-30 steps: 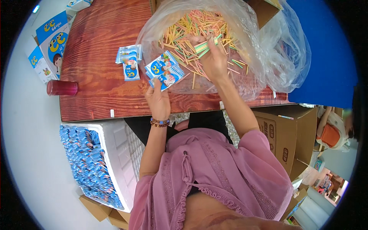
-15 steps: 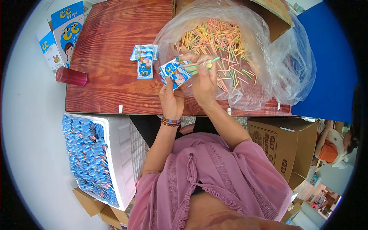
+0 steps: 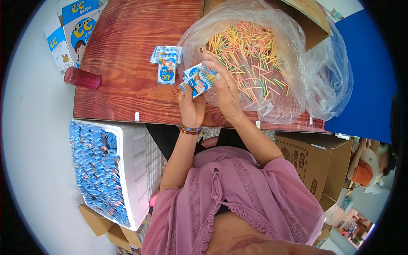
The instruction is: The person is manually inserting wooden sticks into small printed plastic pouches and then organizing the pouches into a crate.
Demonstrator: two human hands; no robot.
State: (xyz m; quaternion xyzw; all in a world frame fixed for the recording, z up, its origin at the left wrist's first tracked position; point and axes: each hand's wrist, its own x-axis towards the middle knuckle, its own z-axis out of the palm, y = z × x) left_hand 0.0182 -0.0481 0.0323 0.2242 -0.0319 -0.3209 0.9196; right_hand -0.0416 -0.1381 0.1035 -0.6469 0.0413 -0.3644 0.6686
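Lettering on held packets (image 3: 199,83), on blue-white carton (image 3: 80,32) (largest there), on brown box (image 3: 316,161)

The right hand (image 3: 228,94) had moved from over the loose pastel sticks (image 3: 246,44) to the blue-and-white packets (image 3: 198,86), and its green-and-yellow bundle (image 3: 211,77) (jutting out earlier) had mostly slipped from view.
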